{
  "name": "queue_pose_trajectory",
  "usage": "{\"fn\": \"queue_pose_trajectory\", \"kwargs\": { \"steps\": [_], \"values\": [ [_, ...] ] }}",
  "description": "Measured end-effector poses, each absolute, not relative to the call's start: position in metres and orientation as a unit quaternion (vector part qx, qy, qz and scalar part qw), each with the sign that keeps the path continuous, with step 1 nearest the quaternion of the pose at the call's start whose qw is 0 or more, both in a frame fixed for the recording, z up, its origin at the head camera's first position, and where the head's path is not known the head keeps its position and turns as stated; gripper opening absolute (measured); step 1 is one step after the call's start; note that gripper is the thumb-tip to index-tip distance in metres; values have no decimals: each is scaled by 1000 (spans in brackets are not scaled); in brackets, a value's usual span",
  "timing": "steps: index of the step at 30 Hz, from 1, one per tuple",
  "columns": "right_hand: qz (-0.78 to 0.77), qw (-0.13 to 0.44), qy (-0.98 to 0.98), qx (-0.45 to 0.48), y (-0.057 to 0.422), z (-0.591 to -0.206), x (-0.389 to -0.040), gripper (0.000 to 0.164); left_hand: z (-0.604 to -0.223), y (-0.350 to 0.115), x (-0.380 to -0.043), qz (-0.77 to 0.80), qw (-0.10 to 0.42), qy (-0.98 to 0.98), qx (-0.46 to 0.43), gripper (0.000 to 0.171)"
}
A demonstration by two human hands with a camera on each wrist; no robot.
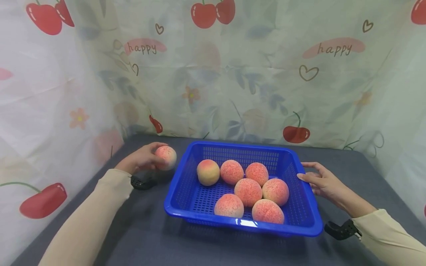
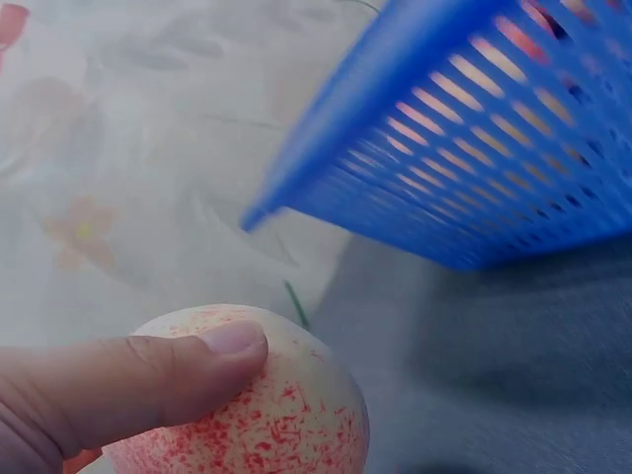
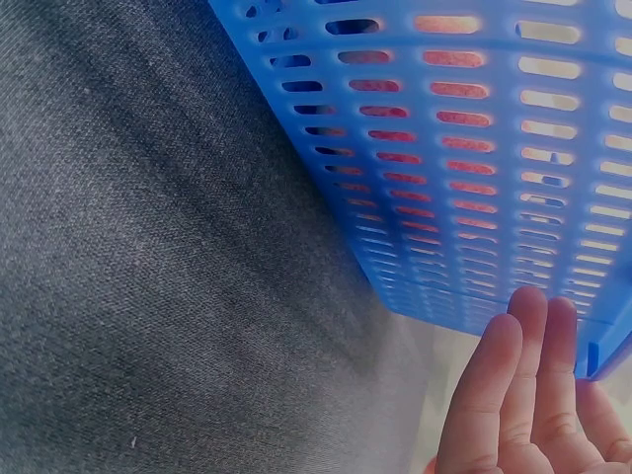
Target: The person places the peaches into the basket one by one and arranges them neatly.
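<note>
In the head view, a pale peach with red speckles is in my left hand, just outside the left side of a blue plastic basket. My left thumb lies across the peach in the left wrist view; the other fingers are mostly hidden. My right hand holds the basket's right rim, thumb on top and fingers against the outer wall. Those fingers show below the rim in the right wrist view. Several red-speckled peaches lie inside the basket, with one yellower peach at the left.
The basket stands on a dark grey cloth-covered table. A pale curtain printed with cherries, hearts and flowers closes off the back and both sides. Black wrist straps sit at both cuffs.
</note>
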State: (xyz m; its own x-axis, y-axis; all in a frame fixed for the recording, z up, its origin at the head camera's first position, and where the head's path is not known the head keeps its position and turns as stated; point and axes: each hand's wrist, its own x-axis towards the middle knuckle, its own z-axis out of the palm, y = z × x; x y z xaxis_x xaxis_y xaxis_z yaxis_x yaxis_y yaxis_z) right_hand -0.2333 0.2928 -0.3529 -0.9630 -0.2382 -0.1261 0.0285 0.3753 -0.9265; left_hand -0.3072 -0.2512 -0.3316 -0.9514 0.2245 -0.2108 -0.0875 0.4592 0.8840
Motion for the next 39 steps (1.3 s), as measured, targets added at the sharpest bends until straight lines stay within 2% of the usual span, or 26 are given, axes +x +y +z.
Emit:
{"fn": "queue_pose_trajectory", "kwargs": {
  "steps": [22,31,39],
  "values": [
    [-558,114,819,-68,294,-354,-233,72,-259,-247,-294,572,139,802,101,77],
    [-558,113,819,-68,294,-356,-233,72,-247,-221,-287,578,165,781,166,72],
    [-558,112,819,-67,293,-355,-233,71,-244,-190,-278,548,220,782,198,75]
  ]
}}
